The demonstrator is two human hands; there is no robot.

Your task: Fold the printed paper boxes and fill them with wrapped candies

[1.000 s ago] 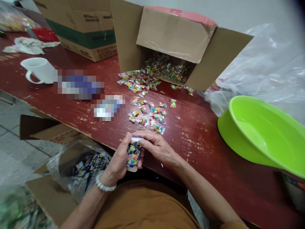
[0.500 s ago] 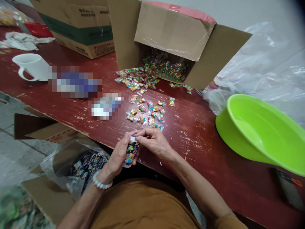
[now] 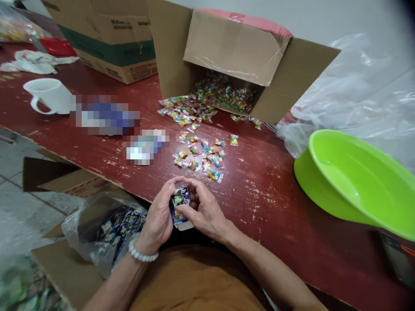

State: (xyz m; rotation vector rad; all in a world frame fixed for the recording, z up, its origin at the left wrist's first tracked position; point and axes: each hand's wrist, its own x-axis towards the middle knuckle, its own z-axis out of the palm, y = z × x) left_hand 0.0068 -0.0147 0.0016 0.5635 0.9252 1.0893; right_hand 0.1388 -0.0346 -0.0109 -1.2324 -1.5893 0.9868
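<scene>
A small printed cardboard box (image 3: 180, 196), dark purple with a green cartoon figure, is held between both hands above the table's near edge. My left hand (image 3: 159, 211) wraps its left side; a bead bracelet circles that wrist. My right hand (image 3: 207, 209) grips the right side, its thumb lying across the printed front. A pale flap sticks out at the box's lower end, towards my body. Just beyond my fingers, several clear packets of coloured candies (image 3: 214, 175) lie on the red table (image 3: 253, 190). The back of the small box is hidden.
An open carton (image 3: 301, 73) on its side spills candy packets at the back. A green basin (image 3: 337, 190) stands right, near a dark phone-like object (image 3: 395, 255). A white mug (image 3: 53, 97) and a closed carton (image 3: 106, 43) are left. Below the edge, a plastic-lined box holds dark wrapped packets (image 3: 121, 224).
My right hand has moved from the small box's top end to its right side, with its thumb now over the front. The top now looks closed, and a flap shows at the lower end.
</scene>
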